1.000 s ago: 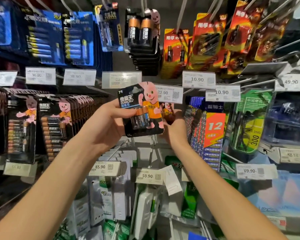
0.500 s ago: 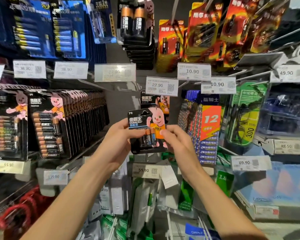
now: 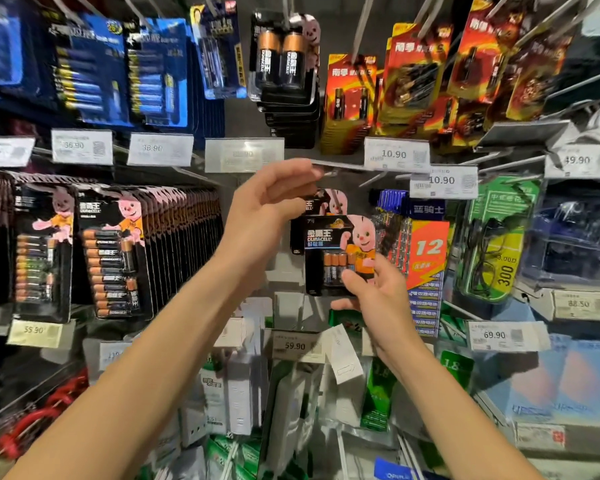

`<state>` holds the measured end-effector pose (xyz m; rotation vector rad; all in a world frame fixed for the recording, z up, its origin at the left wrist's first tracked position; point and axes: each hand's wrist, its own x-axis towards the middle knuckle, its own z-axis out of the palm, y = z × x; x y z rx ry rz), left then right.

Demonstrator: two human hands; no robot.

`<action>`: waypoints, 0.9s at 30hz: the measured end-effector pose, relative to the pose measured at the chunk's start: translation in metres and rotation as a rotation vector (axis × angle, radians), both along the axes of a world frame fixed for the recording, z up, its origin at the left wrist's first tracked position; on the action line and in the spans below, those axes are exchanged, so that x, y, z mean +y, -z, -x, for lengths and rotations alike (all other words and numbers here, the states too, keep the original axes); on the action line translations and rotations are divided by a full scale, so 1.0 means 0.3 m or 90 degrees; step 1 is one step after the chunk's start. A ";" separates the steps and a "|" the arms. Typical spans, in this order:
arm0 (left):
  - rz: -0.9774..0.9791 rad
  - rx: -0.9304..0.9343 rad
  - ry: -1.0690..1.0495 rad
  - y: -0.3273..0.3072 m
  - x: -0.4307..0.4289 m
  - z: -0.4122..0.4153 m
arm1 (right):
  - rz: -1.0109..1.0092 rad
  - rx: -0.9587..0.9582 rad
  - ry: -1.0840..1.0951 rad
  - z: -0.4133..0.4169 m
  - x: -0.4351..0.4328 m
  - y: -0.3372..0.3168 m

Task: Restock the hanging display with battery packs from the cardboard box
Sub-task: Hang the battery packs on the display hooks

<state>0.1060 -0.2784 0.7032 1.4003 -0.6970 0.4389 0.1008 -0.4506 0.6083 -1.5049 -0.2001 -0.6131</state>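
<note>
Hanging a battery pack [image 3: 336, 251] in the middle of the display [image 3: 239, 116].

The right hand [image 3: 371, 296] grips the battery pack by its lower right corner, thumb on the front. It holds the pack upright, overlapping a matching pack [image 3: 326, 202] already hung just behind and above it. The left hand [image 3: 274, 202] is raised above both, fingers curled and pinching the left end of a thin grey strip [image 3: 340, 165] — most likely a price tag tipped up out of the way. The step in hand looks like threading, not yet done; the hook itself cannot be made out. Next, I judge, the pack must rise until its top hole meets the hook's tip, then slide back — with the tag held up meanwhile. The cardboard box is out of view.
</note>
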 end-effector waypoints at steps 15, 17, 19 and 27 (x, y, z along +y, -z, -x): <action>-0.077 -0.057 0.010 -0.051 0.032 0.011 | 0.090 -0.062 0.083 -0.043 0.083 -0.117; -0.078 -0.058 0.014 -0.049 0.038 0.011 | 0.090 -0.047 0.088 -0.054 0.083 -0.118; -0.077 -0.054 0.021 -0.046 0.041 0.009 | 0.097 -0.024 0.096 -0.063 0.086 -0.121; -0.073 -0.039 0.044 -0.014 0.044 0.005 | 0.061 0.080 0.090 -0.134 0.090 -0.135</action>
